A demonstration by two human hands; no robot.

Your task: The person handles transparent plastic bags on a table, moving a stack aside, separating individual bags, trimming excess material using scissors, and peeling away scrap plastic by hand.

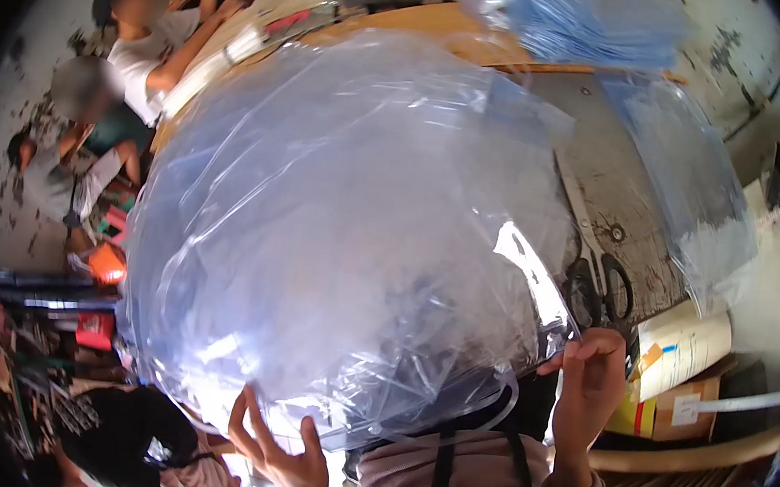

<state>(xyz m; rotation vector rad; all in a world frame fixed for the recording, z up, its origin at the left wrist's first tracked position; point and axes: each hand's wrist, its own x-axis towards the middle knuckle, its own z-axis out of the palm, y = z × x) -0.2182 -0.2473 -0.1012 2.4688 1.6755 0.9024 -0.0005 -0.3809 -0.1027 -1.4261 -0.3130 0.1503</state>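
A large clear plastic sheet (347,202), creased and shiny, lies in loose layers over the work table and hangs toward me at its near edge. My right hand (589,380) pinches the sheet's right corner between thumb and fingers. At the near edge, my left hand (280,454) has its fingers spread, the fingertips at the plastic. A thin pale loop of tubing or edging (511,401) shows at the sheet's near right side. Black-handled scissors (605,274) lie on the table just beyond my right hand.
More clear plastic (695,193) lies at the table's right side. A stack of bluish plastic (599,24) sits at the back. A white roll (685,352) and a cardboard box (684,403) stand at the right. Several people are on the left, one close by at lower left.
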